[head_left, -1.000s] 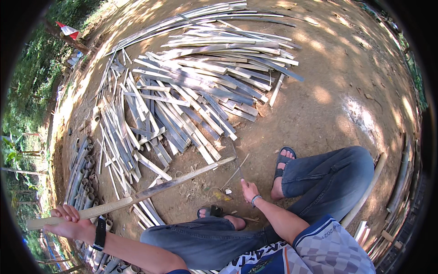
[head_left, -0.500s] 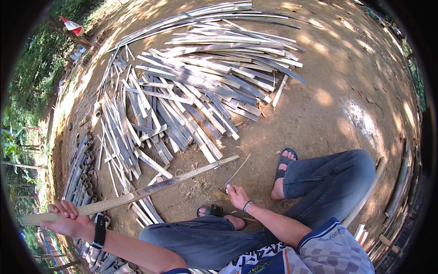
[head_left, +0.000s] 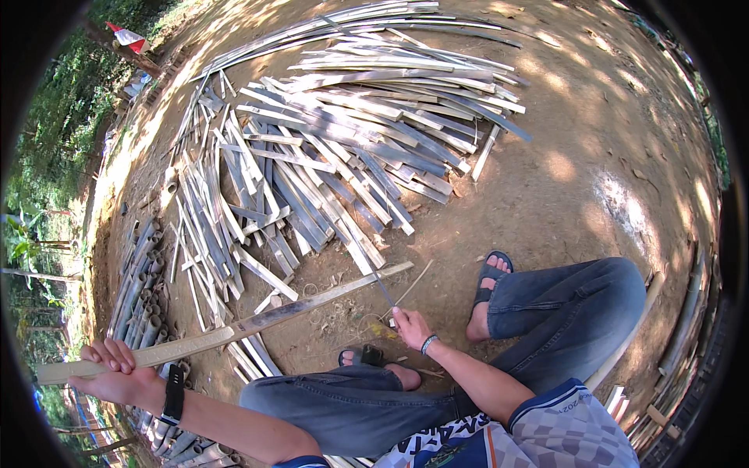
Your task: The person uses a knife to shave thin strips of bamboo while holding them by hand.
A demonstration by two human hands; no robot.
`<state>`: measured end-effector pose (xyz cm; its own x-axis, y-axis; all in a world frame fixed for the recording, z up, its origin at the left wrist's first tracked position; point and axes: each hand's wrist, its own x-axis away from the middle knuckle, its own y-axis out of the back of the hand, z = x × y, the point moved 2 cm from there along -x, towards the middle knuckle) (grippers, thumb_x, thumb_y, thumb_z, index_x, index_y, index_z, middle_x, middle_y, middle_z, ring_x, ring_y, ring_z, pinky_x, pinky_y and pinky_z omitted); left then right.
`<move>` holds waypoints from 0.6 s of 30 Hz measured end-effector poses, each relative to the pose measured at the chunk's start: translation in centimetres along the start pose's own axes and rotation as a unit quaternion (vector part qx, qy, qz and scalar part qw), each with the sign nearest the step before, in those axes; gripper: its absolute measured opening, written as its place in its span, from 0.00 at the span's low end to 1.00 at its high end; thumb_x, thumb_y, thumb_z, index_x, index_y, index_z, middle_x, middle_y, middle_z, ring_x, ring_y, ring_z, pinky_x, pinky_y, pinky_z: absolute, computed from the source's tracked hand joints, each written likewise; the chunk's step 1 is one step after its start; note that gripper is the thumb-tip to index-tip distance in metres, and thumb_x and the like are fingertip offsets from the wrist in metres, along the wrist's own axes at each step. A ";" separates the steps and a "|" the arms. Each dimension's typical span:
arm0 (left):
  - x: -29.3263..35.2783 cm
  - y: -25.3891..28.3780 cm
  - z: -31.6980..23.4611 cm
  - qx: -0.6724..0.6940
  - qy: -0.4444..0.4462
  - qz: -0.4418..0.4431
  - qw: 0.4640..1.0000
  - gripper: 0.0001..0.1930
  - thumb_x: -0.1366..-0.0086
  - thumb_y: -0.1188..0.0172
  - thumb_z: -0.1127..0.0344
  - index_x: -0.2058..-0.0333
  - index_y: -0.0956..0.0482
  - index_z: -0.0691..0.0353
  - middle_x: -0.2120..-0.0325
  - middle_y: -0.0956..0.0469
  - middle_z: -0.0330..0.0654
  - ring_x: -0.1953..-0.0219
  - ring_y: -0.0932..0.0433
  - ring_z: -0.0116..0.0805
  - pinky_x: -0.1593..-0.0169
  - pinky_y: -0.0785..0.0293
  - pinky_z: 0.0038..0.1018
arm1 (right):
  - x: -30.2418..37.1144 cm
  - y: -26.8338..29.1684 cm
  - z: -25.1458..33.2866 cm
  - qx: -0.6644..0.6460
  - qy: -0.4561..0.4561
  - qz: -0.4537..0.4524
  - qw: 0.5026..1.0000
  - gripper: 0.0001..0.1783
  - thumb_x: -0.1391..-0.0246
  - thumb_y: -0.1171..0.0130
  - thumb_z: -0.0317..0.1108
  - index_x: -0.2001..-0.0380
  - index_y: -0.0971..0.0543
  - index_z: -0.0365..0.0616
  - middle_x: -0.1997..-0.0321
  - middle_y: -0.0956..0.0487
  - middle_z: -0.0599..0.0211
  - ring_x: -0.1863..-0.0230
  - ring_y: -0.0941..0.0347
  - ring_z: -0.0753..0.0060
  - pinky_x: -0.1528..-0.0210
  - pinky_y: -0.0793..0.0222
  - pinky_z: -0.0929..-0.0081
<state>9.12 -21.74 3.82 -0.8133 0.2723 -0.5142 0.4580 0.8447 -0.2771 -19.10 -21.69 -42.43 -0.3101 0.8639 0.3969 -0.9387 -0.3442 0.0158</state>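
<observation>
Clock positions are read from the centre of the view, with 12 at the top.

1. Workpiece. The long pale strip (head_left: 265, 319) runs from 8 o'clock to just below centre, slanting upward to the right, with a dark stretch near its middle.
2. Left hand (head_left: 114, 371), 8 o'clock. Fingers are curled over the strip and closed on it; a short length projects past the grip.
3. Right hand (head_left: 411, 327), between 5 and 6 o'clock. It is closed around the base of a bladed tool (head_left: 385, 289), whose handle is mostly hidden. The blade points toward 11 o'clock and meets the strip's far part in view; edge contact cannot be confirmed.
4. Technique. Maintain a firm left grip so that the strip cannot twist. Hold the blade at a low, even angle; a steep angle would probably dig into the fibres.
5. Clearance. Direct the edge away from the right sandal (head_left: 485, 292), 4 o'clock, and the left sandal (head_left: 365, 356), 6 o'clock. Keep the blade tip off the strip pile (head_left: 374, 144), 12 o'clock, to avoid snagging.
</observation>
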 end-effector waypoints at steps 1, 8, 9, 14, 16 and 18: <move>-0.1 0.1 0.0 -0.002 0.002 -0.002 1.000 0.29 0.30 0.76 0.40 0.80 0.41 0.56 0.92 0.48 0.33 0.93 0.54 0.20 0.93 0.58 0.14 | -0.2 0.0 -0.1 0.025 0.022 -0.012 0.999 0.31 0.36 0.60 0.57 0.83 0.33 0.42 0.90 0.34 0.70 0.91 0.39 0.78 0.88 0.43 0.74; 0.2 0.9 -0.1 -0.017 0.000 -0.025 1.000 0.29 0.30 0.76 0.40 0.79 0.41 0.56 0.91 0.48 0.32 0.93 0.53 0.20 0.92 0.57 0.14 | 1.6 -1.2 3.6 0.049 -0.037 0.017 0.998 0.27 0.39 0.55 0.52 0.72 0.26 0.35 0.86 0.30 0.56 0.81 0.29 0.57 0.75 0.35 0.60; 0.3 1.0 -0.1 -0.018 -0.001 -0.024 1.000 0.29 0.30 0.76 0.40 0.79 0.41 0.56 0.91 0.48 0.32 0.93 0.53 0.20 0.92 0.57 0.14 | 2.1 -0.9 5.7 0.075 -0.001 0.029 0.997 0.26 0.39 0.54 0.52 0.70 0.25 0.35 0.85 0.29 0.53 0.79 0.29 0.53 0.73 0.35 0.59; -0.2 1.4 0.2 -0.001 -0.003 0.006 1.000 0.29 0.30 0.76 0.40 0.79 0.42 0.55 0.90 0.47 0.33 0.93 0.53 0.20 0.92 0.56 0.14 | 2.9 -1.6 7.0 0.098 0.099 0.047 0.989 0.27 0.39 0.55 0.52 0.68 0.24 0.34 0.82 0.28 0.46 0.77 0.29 0.43 0.71 0.35 0.55; -0.3 1.2 0.1 0.000 -0.002 0.011 1.000 0.29 0.30 0.76 0.40 0.79 0.42 0.55 0.90 0.47 0.33 0.93 0.53 0.20 0.92 0.56 0.14 | 2.1 -1.3 4.7 0.086 0.062 -0.007 0.994 0.27 0.38 0.56 0.52 0.70 0.25 0.34 0.84 0.28 0.49 0.78 0.29 0.47 0.72 0.35 0.56; -0.1 1.0 0.0 -0.005 -0.002 0.010 1.000 0.28 0.30 0.76 0.40 0.79 0.42 0.55 0.90 0.47 0.32 0.93 0.53 0.20 0.92 0.56 0.14 | 0.6 -0.4 2.5 0.058 -0.043 -0.018 0.997 0.28 0.37 0.57 0.53 0.76 0.28 0.36 0.89 0.32 0.57 0.82 0.28 0.58 0.75 0.35 0.60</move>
<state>9.64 -20.97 3.57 -0.8020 0.2880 -0.5232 0.4709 0.8438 -0.2574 -18.52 -21.92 -39.91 -0.2578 0.8433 0.4717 -0.9240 -0.3578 0.1348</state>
